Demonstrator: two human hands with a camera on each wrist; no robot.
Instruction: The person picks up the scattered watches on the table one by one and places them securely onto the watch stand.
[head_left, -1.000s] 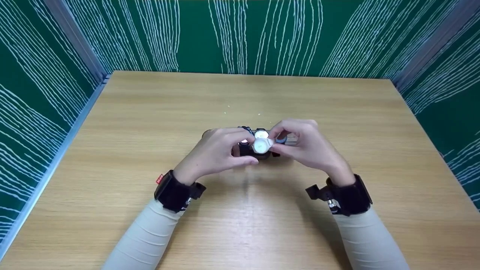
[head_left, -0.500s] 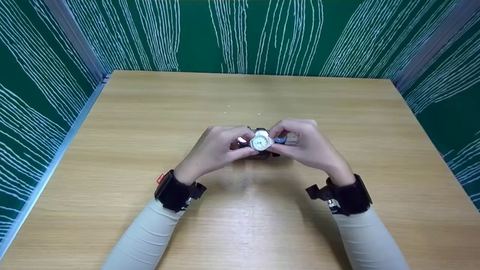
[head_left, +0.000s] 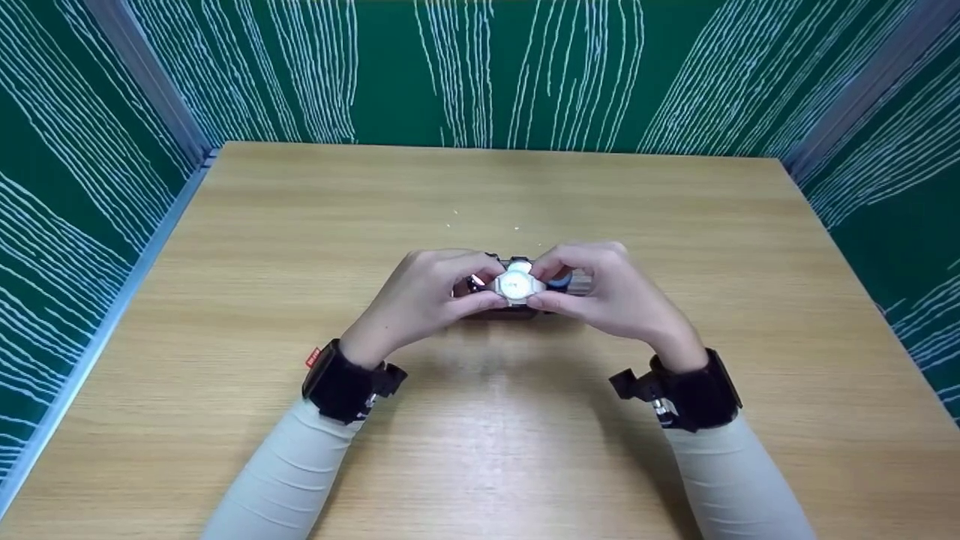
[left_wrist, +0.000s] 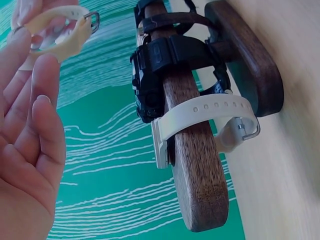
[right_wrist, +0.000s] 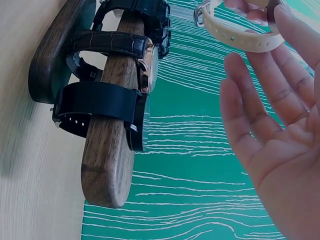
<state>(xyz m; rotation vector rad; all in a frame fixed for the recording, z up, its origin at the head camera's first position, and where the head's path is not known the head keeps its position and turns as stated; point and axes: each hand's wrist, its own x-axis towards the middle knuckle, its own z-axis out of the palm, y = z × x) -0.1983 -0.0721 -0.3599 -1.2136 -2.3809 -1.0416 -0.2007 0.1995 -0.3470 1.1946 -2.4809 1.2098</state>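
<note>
A cream-white wristwatch [head_left: 516, 284] is held up between both hands, its dial facing the head camera. My left hand [head_left: 424, 292] pinches its left side between thumb and forefinger, and my right hand [head_left: 611, 296] pinches its right side. In the left wrist view, the watch's strap [left_wrist: 62, 47] hangs in a buckled loop. Just beyond the hands stands a dark wooden watch stand [left_wrist: 200, 175]. It carries a white-strapped watch [left_wrist: 210, 110] and a chunky black watch [left_wrist: 150, 75] at one end, and a black-strapped watch [right_wrist: 97, 102] and a crocodile-pattern strap watch [right_wrist: 110, 42] at the other.
The stand's oval wooden base [left_wrist: 255, 65] rests on the light wood table [head_left: 480, 450]. Several tiny white specks [head_left: 455, 213] lie beyond the stand. Green panels with white lines [head_left: 390, 75] rise behind the table and on both sides.
The left thumb and forefinger have closed on the watch's left side, where they stood apart before. The watch has turned level and shifted slightly left, with the right hand still pinching it.
</note>
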